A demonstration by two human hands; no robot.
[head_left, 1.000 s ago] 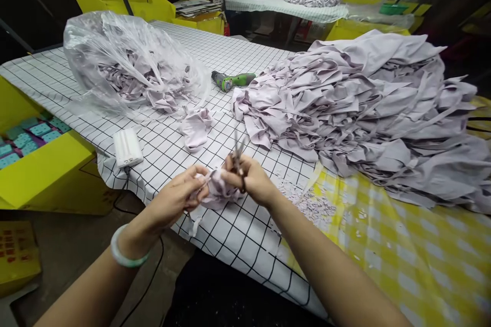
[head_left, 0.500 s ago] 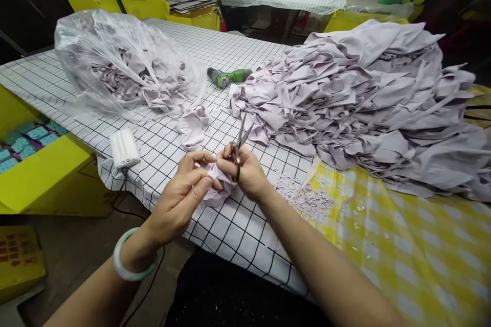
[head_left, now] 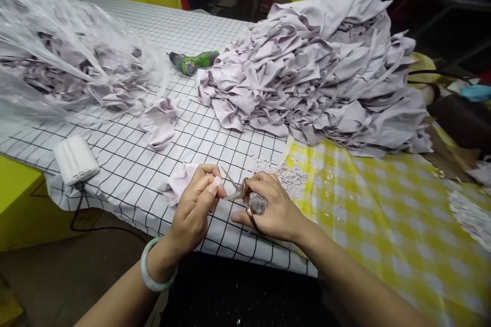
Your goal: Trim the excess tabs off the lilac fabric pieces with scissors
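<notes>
My left hand, with a pale green bangle on its wrist, pinches a small pale lilac fabric piece near the table's front edge. My right hand grips small scissors, their blades apart and pointing left toward my left fingertips. Tiny fabric clippings lie scattered just behind my right hand. A large heap of lilac fabric pieces fills the table's far right. On the left, a clear plastic bag holds more such pieces, and one loose piece lies beside it.
A green power tool lies between the bag and the heap. A white box with a cable sits at the left edge. The table has a black-grid cloth and a yellow check cloth. Yellow bins stand at left.
The view has shifted down and right. My hands have dropped lower toward the table edge, and the scissors have swung from pointing up to pointing left at the fabric.
</notes>
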